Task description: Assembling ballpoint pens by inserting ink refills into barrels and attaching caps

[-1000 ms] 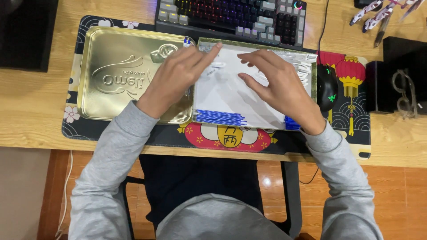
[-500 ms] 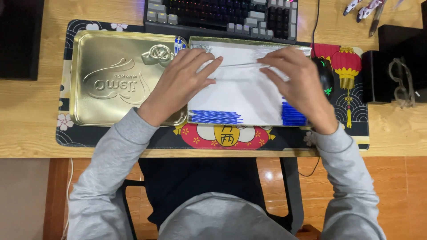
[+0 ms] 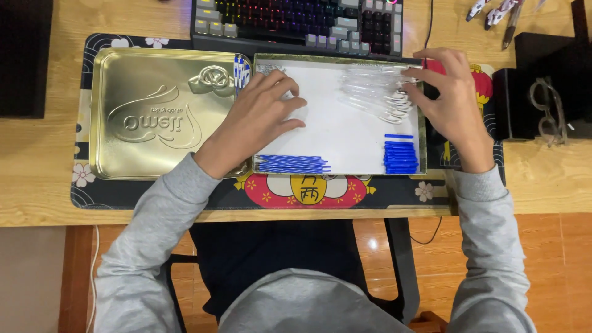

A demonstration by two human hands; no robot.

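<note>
With our left hand (image 3: 259, 120) flat and open on the white tray (image 3: 336, 132), our right hand's (image 3: 453, 105) fingers lightly pinch the clear tubes (image 3: 376, 98) at its right edge, best kept parallel.

gold tin lid (image 3: 160, 117), left, open tin tray (image 3: 421, 132)

Both forearms in grey sleeves angle in toward the white tray (image 3: 345, 126). Left hand (image 3: 259, 120) lies palm-down at the tray's left edge, fingers spread and slightly curled, tips on the tray floor, nothing gripped. Right hand (image 3: 450, 98) sits at the tray's right rim, wrist bent, fingers curled with tips pointing left over the rim
</note>
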